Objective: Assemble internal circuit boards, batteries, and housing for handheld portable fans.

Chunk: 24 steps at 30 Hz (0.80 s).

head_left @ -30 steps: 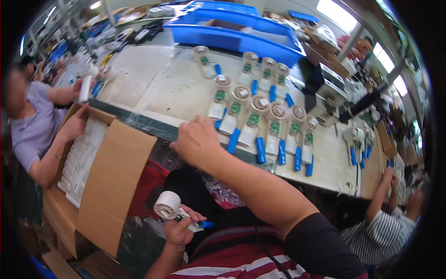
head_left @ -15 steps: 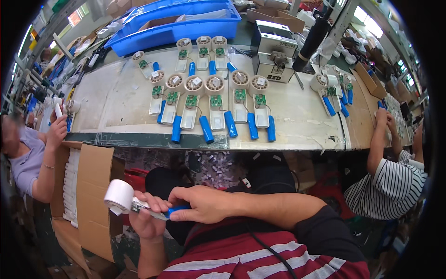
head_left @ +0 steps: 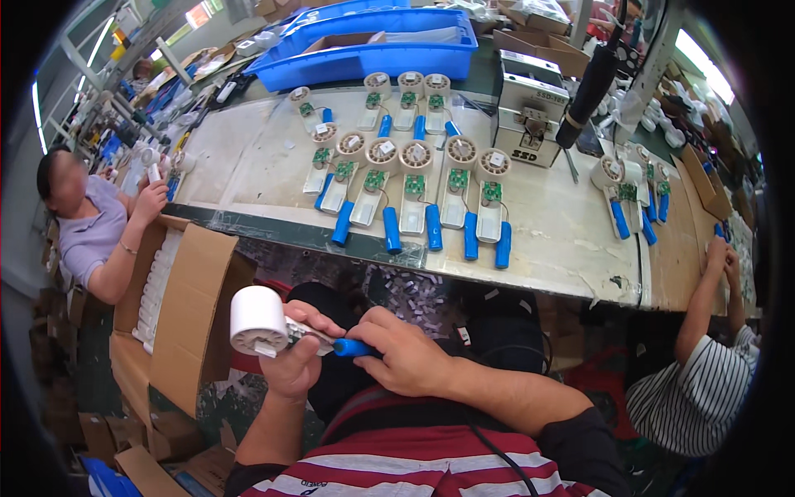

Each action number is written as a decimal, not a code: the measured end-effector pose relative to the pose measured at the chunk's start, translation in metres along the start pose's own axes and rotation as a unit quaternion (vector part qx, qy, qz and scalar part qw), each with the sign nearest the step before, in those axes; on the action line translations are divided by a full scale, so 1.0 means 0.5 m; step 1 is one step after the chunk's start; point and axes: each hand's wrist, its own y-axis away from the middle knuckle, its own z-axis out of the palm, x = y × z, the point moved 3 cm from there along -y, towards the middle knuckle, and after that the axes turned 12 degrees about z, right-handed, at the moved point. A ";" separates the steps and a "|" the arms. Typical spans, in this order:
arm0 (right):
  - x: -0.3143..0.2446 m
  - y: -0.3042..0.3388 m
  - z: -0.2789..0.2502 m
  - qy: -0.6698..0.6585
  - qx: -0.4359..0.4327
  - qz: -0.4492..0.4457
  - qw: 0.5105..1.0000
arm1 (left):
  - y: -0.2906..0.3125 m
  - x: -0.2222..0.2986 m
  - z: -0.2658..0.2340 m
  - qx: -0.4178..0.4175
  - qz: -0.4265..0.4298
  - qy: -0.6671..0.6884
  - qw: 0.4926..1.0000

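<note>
In front of my lap, my left hand (head_left: 291, 364) is closed around the handle of a white handheld fan (head_left: 258, 315), its drum-shaped head standing out to the left. Part of the open handle shows between my fingers, but most of its inside is hidden. My right hand (head_left: 407, 354) grips a blue cylindrical battery (head_left: 351, 348) between thumb and fingers, its left end close to the handle. On the bench stand two rows of similar opened fans, each with a green circuit board (head_left: 414, 185) and a blue battery (head_left: 434, 228) beside its handle.
A cardboard box (head_left: 192, 311) of white parts stands left of my lap. Across the bench (head_left: 240, 178) are a blue bin (head_left: 373, 62), a metal-cased machine (head_left: 527, 124) and a black hanging tool (head_left: 590, 95). More fans (head_left: 613, 174) lie right. A person works on each side.
The whole view has swung, so the bench appears tilted and farther right. My right hand's grip has shifted along the battery, baring its left end. The fan head has turned slightly.
</note>
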 end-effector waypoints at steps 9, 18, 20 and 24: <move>0.004 0.004 -0.033 -0.002 0.025 0.023 0.999 | -0.017 -0.044 0.011 0.115 -0.055 0.007 0.992; 0.033 -0.019 -0.020 0.005 0.004 0.024 1.000 | -0.003 -0.066 -0.009 0.102 -0.088 -0.002 0.991; 0.041 -0.022 -0.016 0.018 -0.003 0.023 1.000 | 0.004 -0.072 -0.015 0.107 -0.091 -0.003 0.990; 0.053 -0.035 -0.001 0.040 -0.030 0.051 0.997 | 0.014 -0.074 -0.036 0.086 -0.096 0.004 0.992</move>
